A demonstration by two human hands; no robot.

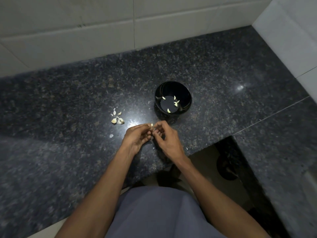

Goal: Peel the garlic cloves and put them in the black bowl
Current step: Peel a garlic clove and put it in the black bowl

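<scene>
Currently peeling is the step in hand, judged from both hands meeting over one clove. Leftmost on the counter (pixel 68 93) lies a small heap of unpeeled cloves and skins (pixel 117 117), apart from the hands, with one loose skin flake (pixel 111 135) nearer the left wrist. Left hand (pixel 137 137): fingers curled, its grip pinching the clove in hand (pixel 152 125) at the fingertips. That clove shows only as a pale tip; its long axis seems to run roughly up and away from the person, pointed end towards the bowl, though most of it is hidden, so this is tentative. Right hand (pixel 169 140): fingers curled in, thumb and forefinger pressed against the same clove from the right, apparently working the skin; whether skin is lifted cannot be told. Right of and beyond the hands stands the black bowl (pixel 186 93), upright, holding several peeled cloves (pixel 175 103) scattered on its bottom, lying at mixed angles. Next move, as I judge: strip the remaining skin, then carry the clove a short way forward and right, over the rim, and release.
</scene>
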